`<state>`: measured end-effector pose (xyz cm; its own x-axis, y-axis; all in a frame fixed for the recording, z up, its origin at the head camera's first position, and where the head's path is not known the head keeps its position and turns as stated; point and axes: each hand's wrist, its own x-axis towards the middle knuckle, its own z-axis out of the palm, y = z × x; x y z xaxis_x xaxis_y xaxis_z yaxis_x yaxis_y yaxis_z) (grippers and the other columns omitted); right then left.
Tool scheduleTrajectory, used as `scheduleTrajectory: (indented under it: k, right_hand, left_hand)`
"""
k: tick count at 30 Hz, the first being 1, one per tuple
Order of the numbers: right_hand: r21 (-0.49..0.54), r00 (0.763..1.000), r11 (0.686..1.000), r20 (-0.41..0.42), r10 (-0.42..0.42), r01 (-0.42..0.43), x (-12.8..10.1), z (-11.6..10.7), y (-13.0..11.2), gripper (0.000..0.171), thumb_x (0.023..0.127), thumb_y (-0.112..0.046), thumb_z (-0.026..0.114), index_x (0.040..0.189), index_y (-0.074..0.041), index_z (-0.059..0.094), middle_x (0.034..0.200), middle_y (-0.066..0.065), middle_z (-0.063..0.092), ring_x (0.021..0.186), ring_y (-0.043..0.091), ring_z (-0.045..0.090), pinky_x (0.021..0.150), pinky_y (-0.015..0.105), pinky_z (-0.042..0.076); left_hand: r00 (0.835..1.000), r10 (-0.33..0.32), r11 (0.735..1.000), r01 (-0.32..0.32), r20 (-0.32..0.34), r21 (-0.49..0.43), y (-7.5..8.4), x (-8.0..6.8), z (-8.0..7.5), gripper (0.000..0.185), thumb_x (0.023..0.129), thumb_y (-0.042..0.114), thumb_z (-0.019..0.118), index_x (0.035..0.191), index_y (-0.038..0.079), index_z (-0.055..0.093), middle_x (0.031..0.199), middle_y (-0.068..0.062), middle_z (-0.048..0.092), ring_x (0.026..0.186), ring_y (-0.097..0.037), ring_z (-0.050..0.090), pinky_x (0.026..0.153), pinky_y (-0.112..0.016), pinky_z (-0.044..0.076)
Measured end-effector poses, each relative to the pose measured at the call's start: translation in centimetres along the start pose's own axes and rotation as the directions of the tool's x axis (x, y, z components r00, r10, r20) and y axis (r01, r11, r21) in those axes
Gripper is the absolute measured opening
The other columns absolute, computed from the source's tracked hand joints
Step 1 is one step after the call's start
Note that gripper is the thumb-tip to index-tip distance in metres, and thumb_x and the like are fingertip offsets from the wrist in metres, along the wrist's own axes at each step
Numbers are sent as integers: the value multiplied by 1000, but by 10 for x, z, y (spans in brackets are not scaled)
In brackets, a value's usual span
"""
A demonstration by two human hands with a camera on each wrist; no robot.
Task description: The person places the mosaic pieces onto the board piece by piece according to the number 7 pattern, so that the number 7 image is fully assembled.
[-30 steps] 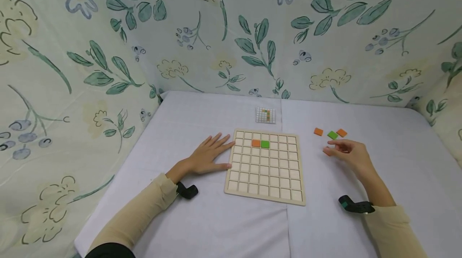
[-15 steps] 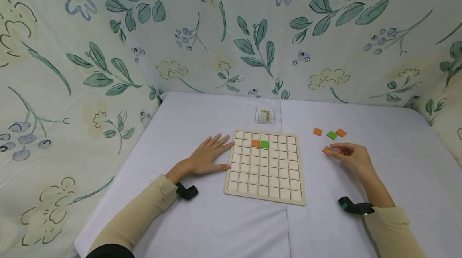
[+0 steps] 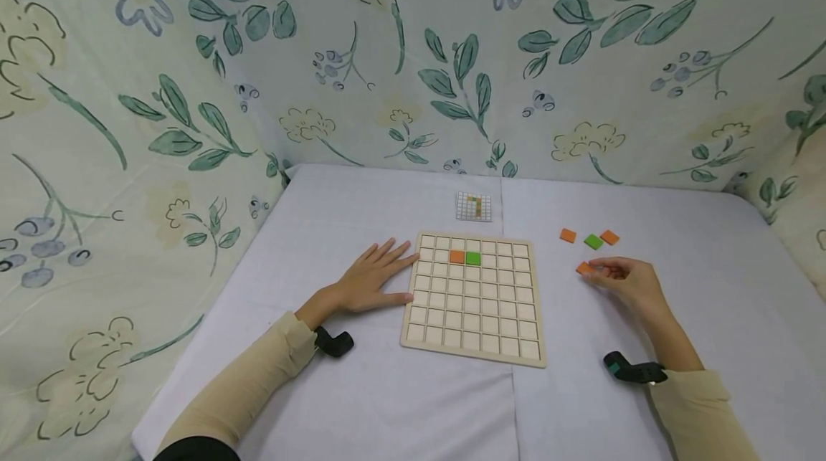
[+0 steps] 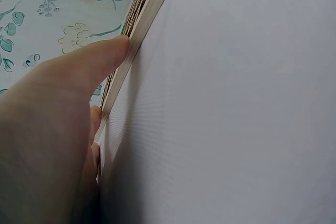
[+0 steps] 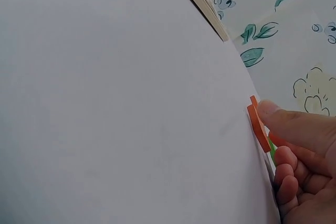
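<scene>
A square wooden grid board [image 3: 473, 303] lies mid-table, with an orange tile [image 3: 457, 257] and a green tile [image 3: 473, 258] side by side in its second row. My left hand [image 3: 371, 280] is spread flat beside it, thumb and fingertips at its left edge; the left wrist view shows the thumb [image 4: 113, 51] against the side. To the board's right, my right hand [image 3: 629, 282] pinches another orange tile [image 3: 584, 268] between thumb and fingers, close over the cloth. In the right wrist view this orange tile [image 5: 257, 128] is seen almost edge-on.
Beyond my right hand lie two loose orange tiles [image 3: 568, 236] and one loose green tile [image 3: 594, 241]. A small card [image 3: 474, 206] printed with a coloured grid pattern sits behind the board. White cloth [image 3: 361, 389] covers the table, and a floral curtain [image 3: 413, 52] hangs behind it.
The right hand's fingers have lowered slightly and closed on the orange tile, which shows more clearly at the fingertips. The left hand and the board stay in place.
</scene>
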<state>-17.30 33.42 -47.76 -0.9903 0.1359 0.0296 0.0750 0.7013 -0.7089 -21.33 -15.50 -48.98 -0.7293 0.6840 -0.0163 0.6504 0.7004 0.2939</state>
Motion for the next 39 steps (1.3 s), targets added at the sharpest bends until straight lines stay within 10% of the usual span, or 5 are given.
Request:
scheduleTrajectory:
  k: [39]
  right_hand:
    - [-61,997,995,-12,-77,76,0,4,-2,32,89,-8,75,114,11,68,83,10,55,74,18,45,54,21,37]
  left_hand:
    - [1000,-11,1000,10,21,3,-1,1,0,84,93,76,37,161,31,16,167,3,4,152,-26,-3,120,-51,0]
